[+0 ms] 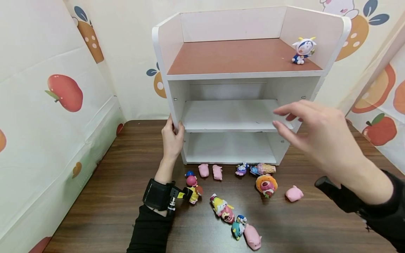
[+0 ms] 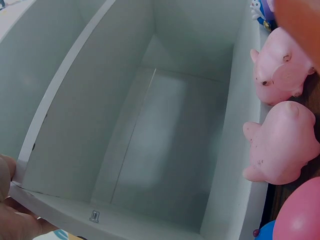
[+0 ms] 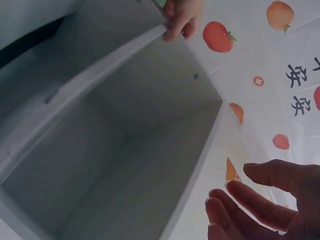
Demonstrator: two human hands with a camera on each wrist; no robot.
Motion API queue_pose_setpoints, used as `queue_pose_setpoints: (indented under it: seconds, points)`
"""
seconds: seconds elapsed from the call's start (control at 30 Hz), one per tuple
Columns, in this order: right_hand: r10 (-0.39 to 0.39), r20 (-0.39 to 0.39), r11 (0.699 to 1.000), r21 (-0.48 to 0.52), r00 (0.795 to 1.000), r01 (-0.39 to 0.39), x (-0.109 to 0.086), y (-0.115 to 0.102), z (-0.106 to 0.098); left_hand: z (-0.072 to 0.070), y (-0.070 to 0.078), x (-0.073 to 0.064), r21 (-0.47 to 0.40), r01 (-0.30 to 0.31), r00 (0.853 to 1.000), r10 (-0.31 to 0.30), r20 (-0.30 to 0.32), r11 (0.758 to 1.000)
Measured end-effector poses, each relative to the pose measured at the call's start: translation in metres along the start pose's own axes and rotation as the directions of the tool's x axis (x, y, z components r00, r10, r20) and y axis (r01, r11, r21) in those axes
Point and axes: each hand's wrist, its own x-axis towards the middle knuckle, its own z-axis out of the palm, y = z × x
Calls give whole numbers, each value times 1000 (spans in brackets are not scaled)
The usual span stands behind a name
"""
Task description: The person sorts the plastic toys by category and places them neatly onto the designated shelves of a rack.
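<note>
A white shelf unit [image 1: 234, 116] with a brown top board stands on the wooden table. My left hand [image 1: 172, 140] grips the front edge of its left side panel, thumb on the inner side; in the left wrist view, fingers [image 2: 20, 222] of that hand show at the panel's edge. My right hand [image 1: 322, 137] hovers before the unit's right side, fingers spread and holding nothing. A small white and blue figurine [image 1: 303, 51] stands at the right end of the top board. The middle and bottom levels hold nothing visible.
Pink pig figures [image 1: 203, 170] and a purple figurine [image 1: 241, 169] lie along the unit's foot. Nearer are a figure with an orange ring [image 1: 267, 185], another pig [image 1: 294, 193] and a cluster with a long pig [image 1: 252, 237]. Fruit-print wall sheets [image 1: 41, 116] enclose the table [image 1: 126, 196].
</note>
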Motion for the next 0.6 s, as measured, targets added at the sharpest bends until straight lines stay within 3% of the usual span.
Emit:
queue_pose_setpoints:
  seconds: [0.07, 0.1, 0.17, 0.2, 0.6]
  points:
    - [-7, 12, 999, 37, 1000, 6, 1, -22, -5, 0, 0, 0, 7, -5, 1000, 5, -1, 1000]
    - [-18, 8, 998, 53, 1000, 18, 5, -42, -12, 0, 0, 0, 10, -6, 1000, 6, -1, 1000]
    - [-20, 36, 998, 63, 999, 18, 22, -102, -40, 0, 1, 0, 15, -6, 1000, 6, -1, 1000]
    - [-26, 39, 997, 74, 999, 23, 26, -119, -46, 0, 1, 0, 14, -6, 1000, 6, 0, 1000]
    - [-49, 167, 992, 123, 985, 28, -2, -122, -13, 0, 2, 0, 2, 12, 1000, -12, 0, 1000]
